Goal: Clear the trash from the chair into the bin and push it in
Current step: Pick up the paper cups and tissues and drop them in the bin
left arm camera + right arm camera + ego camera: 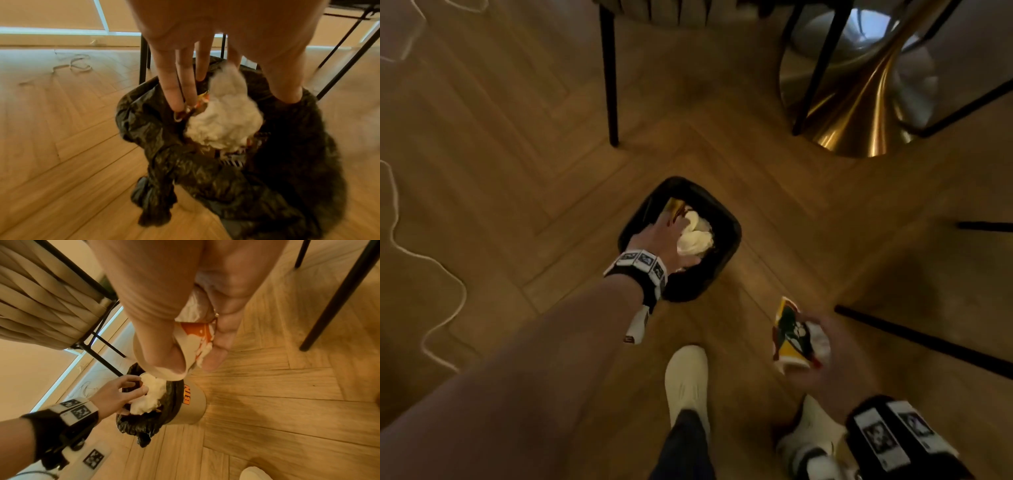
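Nearest, the right hand (825, 356) holds a crumpled printed wrapper (791, 334) bunched with white paper, thumb and fingers (218, 356) curled round it, above the wooden floor (517, 205) just beside the bin (193, 404). The bundle looks light, thin and crushable; a loose pinch at its bunched middle should carry it, though the glossy print may slip if held at one corner.

Farther out, the left hand (664, 236) reaches into the mouth of the bin, fingers (170, 91) spread and nearly straight, pressing against a wad of white tissue (224, 123) that sits at the top. Soft and springy, it will likely puff back up unless pushed down from its centre.

The bin is lined with a black plastic bag (156, 134) folded over the rim; under the tissue lie more coloured wrappers, hard to make out. It seems close to full.

Beyond stands the chair (41, 305), its black legs on the floor, and a brass pedestal base (859, 102).
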`<state>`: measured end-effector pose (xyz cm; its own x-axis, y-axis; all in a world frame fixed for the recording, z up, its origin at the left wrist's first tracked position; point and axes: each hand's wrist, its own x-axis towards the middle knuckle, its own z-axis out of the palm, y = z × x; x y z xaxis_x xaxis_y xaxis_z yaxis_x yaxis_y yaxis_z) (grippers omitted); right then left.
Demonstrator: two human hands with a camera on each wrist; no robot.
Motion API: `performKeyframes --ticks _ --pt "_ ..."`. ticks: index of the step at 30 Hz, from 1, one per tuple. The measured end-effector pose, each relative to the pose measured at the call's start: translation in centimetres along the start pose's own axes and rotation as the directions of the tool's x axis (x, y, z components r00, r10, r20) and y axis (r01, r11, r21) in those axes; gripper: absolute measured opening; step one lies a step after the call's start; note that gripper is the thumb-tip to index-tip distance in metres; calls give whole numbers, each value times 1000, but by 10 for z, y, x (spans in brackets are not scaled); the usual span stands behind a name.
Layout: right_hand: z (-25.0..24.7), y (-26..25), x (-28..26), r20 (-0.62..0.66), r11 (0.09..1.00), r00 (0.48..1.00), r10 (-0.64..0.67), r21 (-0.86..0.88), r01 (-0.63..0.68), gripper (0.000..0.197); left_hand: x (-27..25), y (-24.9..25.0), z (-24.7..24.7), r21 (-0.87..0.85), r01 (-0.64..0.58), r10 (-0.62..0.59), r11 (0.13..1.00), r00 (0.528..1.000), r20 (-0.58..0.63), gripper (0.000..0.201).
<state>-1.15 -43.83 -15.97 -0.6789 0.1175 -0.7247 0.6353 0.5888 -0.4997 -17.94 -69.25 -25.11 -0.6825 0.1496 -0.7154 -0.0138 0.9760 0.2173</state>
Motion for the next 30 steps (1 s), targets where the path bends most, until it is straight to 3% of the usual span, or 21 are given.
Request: performKeyframes --ticks 2,4,7,11,14,16,19,23,26,30 --pt "4 -22 8 -41 999 998 -47 -19 47 74 -18 -11 -1 -118 -58 56 991 998 -20 64" --pt "10 -54 22 -44 993 992 -119 -33 117 74 -48 -19 -1 -255 -76 67 964 997 -45 46" --pt "30 -109 59 -7 977 977 -212 -9 212 71 -103 -36 14 -366 13 -35 931 998 -54 23" --pt "68 -154 120 100 969 973 -210 -109 221 75 -158 -69 52 -451 110 -92 886 994 61 17" --pt "88 -153 149 166 959 979 -115 -237 153 95 -182 -89 72 -501 146 -86 853 986 140 20" --pt "95 -145 152 132 957 986 -100 -259 131 104 -192 -98 78 -529 162 -107 833 985 133 23" --pt "94 -138 139 50 966 990 -133 -219 141 97 -197 -98 79 -535 163 -114 829 986 124 22" --pt "63 -132 93 131 962 985 -112 -234 140 51 -200 -75 58 -475 155 -96 866 985 146 18" --pt "19 -120 30 193 976 981 -25 -206 66 31 -218 -40 25 -432 126 -65 893 986 153 19" --pt "-66 -93 -76 143 990 988 55 -137 -35 23 -265 11 -33 -384 43 -1 922 994 108 13"
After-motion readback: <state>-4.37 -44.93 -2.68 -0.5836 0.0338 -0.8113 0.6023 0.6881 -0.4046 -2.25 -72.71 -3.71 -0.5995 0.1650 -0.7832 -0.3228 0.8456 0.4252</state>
